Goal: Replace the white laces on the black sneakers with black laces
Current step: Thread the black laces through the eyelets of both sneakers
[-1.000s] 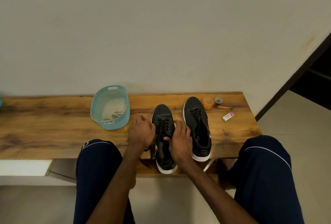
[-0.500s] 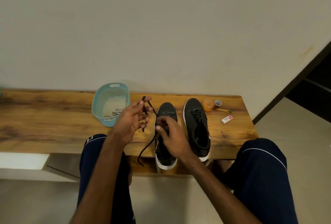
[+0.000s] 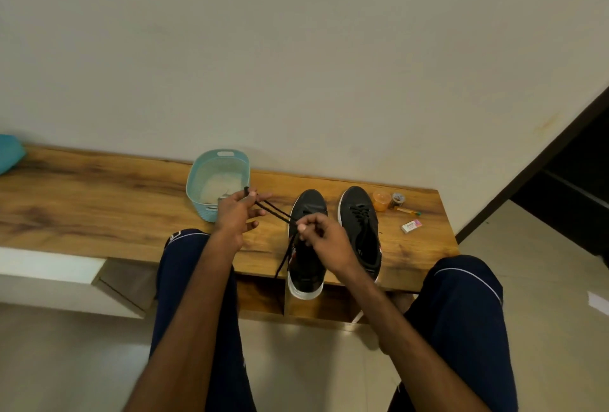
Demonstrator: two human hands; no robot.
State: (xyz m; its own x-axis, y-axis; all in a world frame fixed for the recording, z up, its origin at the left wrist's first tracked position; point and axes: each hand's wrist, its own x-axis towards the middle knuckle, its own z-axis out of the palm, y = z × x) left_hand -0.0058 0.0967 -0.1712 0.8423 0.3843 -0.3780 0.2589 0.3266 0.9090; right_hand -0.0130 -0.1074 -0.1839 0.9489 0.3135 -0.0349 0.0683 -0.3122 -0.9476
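Note:
Two black sneakers with white soles stand side by side on the wooden bench (image 3: pixel 99 207). The right sneaker (image 3: pixel 361 223) carries a black lace. Over the left sneaker (image 3: pixel 308 266), whose heel overhangs the bench's front edge, both hands hold a black lace (image 3: pixel 273 210). My left hand (image 3: pixel 239 214) pinches the lace's ends up near the basket. My right hand (image 3: pixel 324 240) pinches the same lace above the shoe's tongue. A loose stretch of lace hangs down past the shoe's left side.
A teal plastic basket (image 3: pixel 197 187) with pale laces inside stands left of the shoes. At the bench's right end lie an orange lidded jar (image 3: pixel 381 200), a small tape roll (image 3: pixel 397 199), a pencil (image 3: pixel 408 211) and an eraser (image 3: pixel 411 226). My knees flank the bench front.
Both hands lifted from the left sneaker's eyelets. My left hand drew the lace ends up and left toward the basket, pulling the lace taut, while my right hand pinches it over the shoe.

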